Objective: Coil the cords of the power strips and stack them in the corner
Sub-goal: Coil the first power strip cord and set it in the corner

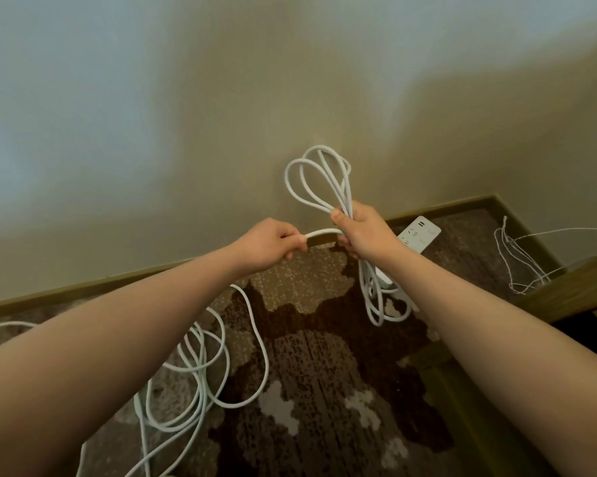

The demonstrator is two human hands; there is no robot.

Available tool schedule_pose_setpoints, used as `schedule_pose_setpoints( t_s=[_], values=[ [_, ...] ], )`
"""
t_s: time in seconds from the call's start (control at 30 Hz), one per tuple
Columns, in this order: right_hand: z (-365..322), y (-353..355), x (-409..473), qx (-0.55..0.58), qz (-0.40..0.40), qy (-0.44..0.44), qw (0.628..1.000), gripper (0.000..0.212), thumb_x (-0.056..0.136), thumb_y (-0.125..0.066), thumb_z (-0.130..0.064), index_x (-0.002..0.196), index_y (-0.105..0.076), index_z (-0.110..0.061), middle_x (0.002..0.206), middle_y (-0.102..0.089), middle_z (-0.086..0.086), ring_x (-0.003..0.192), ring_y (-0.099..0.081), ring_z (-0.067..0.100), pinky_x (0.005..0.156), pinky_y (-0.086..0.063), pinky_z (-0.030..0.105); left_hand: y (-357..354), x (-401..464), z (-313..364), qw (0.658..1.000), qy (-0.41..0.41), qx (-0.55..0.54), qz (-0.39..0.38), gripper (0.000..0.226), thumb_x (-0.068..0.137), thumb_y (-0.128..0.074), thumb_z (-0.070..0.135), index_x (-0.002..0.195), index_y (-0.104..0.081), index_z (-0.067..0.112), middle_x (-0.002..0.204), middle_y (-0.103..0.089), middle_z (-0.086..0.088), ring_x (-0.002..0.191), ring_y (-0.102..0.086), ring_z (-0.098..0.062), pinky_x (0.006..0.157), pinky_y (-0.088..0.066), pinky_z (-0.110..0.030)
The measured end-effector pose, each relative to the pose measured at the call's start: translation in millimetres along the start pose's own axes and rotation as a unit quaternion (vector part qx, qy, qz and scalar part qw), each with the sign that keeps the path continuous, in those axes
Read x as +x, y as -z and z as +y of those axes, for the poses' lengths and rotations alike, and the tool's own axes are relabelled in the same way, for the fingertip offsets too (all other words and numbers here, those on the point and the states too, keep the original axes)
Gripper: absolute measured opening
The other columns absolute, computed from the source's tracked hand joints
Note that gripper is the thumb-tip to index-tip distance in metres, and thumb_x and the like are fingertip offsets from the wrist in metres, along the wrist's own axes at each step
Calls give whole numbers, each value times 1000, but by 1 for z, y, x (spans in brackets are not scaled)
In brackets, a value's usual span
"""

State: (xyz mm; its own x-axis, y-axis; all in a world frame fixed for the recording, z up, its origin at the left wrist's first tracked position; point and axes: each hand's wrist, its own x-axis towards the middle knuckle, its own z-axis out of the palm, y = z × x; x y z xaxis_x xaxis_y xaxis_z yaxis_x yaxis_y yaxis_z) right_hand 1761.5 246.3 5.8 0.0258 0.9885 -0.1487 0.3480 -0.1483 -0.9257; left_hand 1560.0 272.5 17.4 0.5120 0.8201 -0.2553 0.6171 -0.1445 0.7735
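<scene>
The right hand [362, 232] grips a bundle of white cord [319, 180] at its middle, loops standing above the fist and hanging below, so the finished turns stay together; the left hand [273, 242] pinches the free run of the same cord just beside it, feeding the next loop across. The slack trails down to the carpet [324, 373], lying in loose tangles; a power strip [419, 237] lies on the floor near the corner, perhaps already placed there.
</scene>
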Motion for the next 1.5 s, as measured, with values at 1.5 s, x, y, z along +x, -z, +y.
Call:
schedule_pose_setpoints(
  t_s=[1.5],
  values=[
    [-19, 40, -5, -20, 156, -3, 988, 35, 96, -56, -44, 74, -59, -17, 52, -51, -6, 45, -45, 10, 44, -39, 25, 97, -41, -1, 983, 39, -78, 162, 31, 100, -40, 28, 84, -62, 13, 59, -38, 2, 45, -30, -11, 39, -24, -19]
  ],
)
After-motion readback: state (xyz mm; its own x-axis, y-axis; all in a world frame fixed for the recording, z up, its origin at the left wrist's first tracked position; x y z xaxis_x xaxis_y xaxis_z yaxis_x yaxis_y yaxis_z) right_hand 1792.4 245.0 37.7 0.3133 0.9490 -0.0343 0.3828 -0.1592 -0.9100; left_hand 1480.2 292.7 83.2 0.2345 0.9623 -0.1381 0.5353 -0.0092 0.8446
